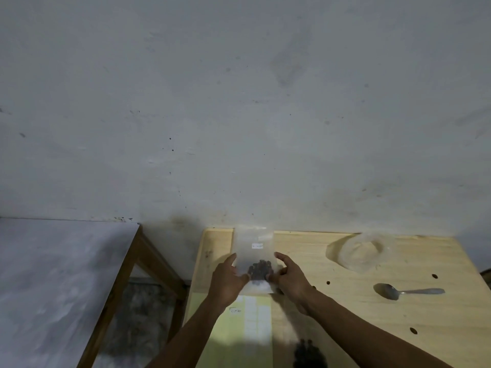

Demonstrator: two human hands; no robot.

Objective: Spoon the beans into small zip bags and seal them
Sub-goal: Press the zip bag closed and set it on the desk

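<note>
A small clear zip bag (pixel 253 251) with dark beans (pixel 259 270) in its lower part is held upright above the wooden table (pixel 345 314). My left hand (pixel 228 280) grips its lower left edge and my right hand (pixel 289 278) grips its lower right edge. A metal spoon (pixel 406 291) lies on the table to the right, empty. A clear plastic bowl (pixel 361 252) sits at the table's back right. Another bag (pixel 249 325) lies flat under my arms, and a dark pile of beans (pixel 309 355) shows at the bottom edge.
A grey wall fills the upper view. To the left stands a second table (pixel 53 274) with a grey top and wooden frame, a gap of floor between it and the wooden table. Small dark holes dot the wooden tabletop on the right.
</note>
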